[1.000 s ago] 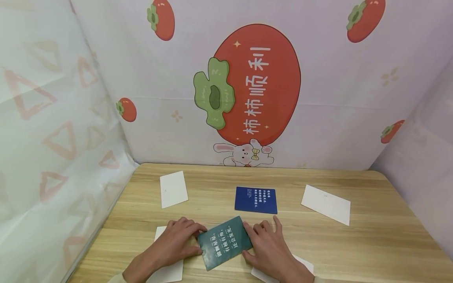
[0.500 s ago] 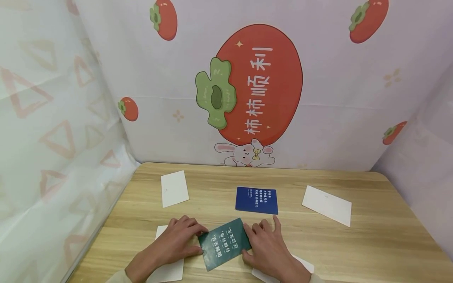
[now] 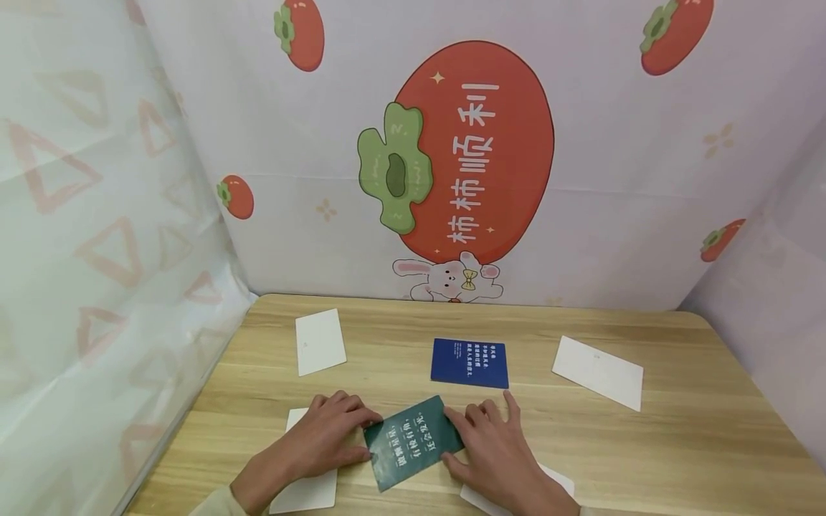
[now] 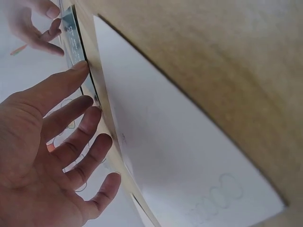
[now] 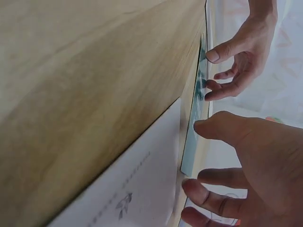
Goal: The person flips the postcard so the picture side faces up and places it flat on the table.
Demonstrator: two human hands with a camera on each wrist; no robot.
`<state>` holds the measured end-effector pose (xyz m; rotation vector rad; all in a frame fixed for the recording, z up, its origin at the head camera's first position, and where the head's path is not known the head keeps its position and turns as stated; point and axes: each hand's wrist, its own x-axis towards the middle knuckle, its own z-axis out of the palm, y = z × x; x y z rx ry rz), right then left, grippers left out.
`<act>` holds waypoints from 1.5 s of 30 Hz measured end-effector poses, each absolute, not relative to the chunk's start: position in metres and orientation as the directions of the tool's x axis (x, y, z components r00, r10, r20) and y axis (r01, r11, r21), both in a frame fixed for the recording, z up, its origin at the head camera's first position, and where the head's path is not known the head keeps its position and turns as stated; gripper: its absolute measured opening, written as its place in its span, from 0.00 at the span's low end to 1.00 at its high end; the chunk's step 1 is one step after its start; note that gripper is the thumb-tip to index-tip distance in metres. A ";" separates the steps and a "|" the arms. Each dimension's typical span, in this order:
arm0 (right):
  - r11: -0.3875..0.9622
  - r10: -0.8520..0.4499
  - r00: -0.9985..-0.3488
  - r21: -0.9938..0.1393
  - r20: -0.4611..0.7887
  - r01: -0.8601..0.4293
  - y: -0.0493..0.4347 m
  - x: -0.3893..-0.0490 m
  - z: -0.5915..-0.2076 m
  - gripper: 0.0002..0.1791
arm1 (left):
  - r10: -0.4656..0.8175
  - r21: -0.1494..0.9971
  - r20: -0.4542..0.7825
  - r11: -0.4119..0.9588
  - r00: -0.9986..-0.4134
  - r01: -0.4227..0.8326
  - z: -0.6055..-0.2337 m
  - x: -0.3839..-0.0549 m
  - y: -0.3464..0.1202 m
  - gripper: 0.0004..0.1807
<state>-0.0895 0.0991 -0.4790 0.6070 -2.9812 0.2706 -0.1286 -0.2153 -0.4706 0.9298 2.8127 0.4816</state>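
Observation:
A dark green card [image 3: 413, 443] with white Chinese writing lies slanted on the table, between both hands. My left hand [image 3: 330, 436] holds its left end, thumb and index finger at the two corners. At the opposite end, my right hand [image 3: 492, 446] holds the card with thumb and index finger. The remaining fingers of each hand are loosely bent away from it. Beneath my left forearm is a white card [image 4: 151, 118] with faint ring marks, partly hidden in the head view. Another white card [image 5: 142, 189], bearing a small bird drawing, lies partly under my right forearm.
Beyond the hands lies a blue card [image 3: 470, 364] with white writing. White cards rest at the back left [image 3: 320, 342] and back right [image 3: 599, 373] of the wooden table [image 3: 697, 444]. A persimmon-printed cloth [image 3: 600, 236] hangs behind the table's far edge.
The view shifts slightly. Both hands keep their places at the ends of the green card, and the cards stay where they were.

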 end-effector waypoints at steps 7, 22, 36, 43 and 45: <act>0.905 -0.369 -0.910 -0.152 0.188 -0.398 0.108 -0.084 -0.477 0.30 | 0.597 0.346 -0.030 0.759 -0.802 0.552 -0.463 -0.130 -0.207 0.23; 0.918 -0.339 -0.926 -0.155 0.168 -0.364 0.132 -0.071 -0.475 0.28 | 0.658 0.305 -0.095 0.733 -0.747 0.608 -0.457 -0.136 -0.162 0.25; 0.948 -0.258 -0.953 -0.148 0.160 -0.281 0.158 -0.059 -0.481 0.30 | 0.710 0.247 -0.113 0.697 -0.695 0.673 -0.456 -0.141 -0.125 0.28; 0.951 -0.256 -0.929 -0.101 0.269 -0.291 0.173 -0.055 -0.491 0.30 | 0.721 0.243 -0.125 0.688 -0.681 0.684 -0.455 -0.142 -0.114 0.30; 0.952 -0.255 -0.921 -0.092 0.294 -0.292 0.177 -0.053 -0.493 0.30 | 0.725 0.238 -0.125 0.684 -0.677 0.689 -0.455 -0.142 -0.111 0.30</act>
